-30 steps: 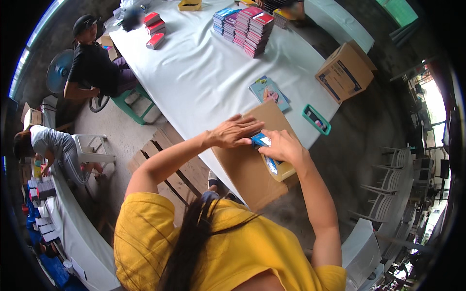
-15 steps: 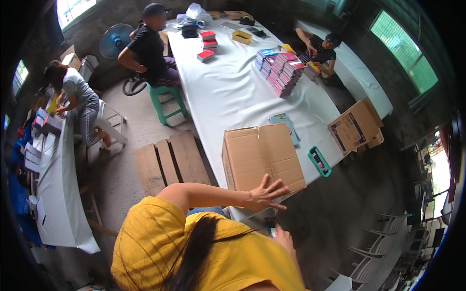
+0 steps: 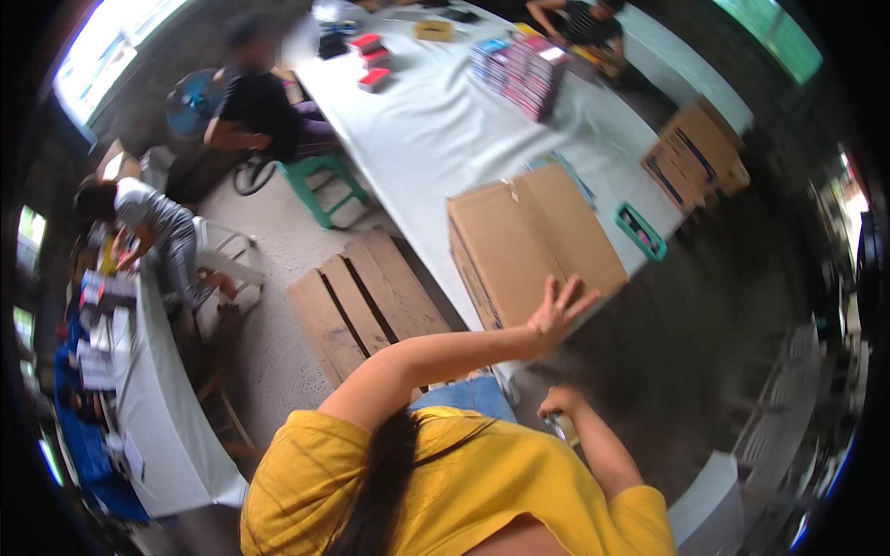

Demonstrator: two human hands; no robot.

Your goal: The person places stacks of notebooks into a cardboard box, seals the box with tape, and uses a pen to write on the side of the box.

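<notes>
A closed brown cardboard box stands at the near end of the white-covered table, with a strip of clear tape at the far end of its top seam. My left hand is open, fingers spread, at the box's near edge; whether the palm presses on it I cannot tell. Lower and to the right, off the table's end, my right hand is closed round a small shiny, yellowish thing, which looks like a roll of packing tape but is partly hidden and blurred.
A green basket and thin booklets lie beside the box. Stacks of small books stand farther back. An opened carton is at the right edge. A wooden bench and green stool stand left. Three people sit nearby.
The view has shifted, so the table appears higher up. My right hand has come out from the body, showing more of its forearm. My left hand stays spread at the box's near edge.
</notes>
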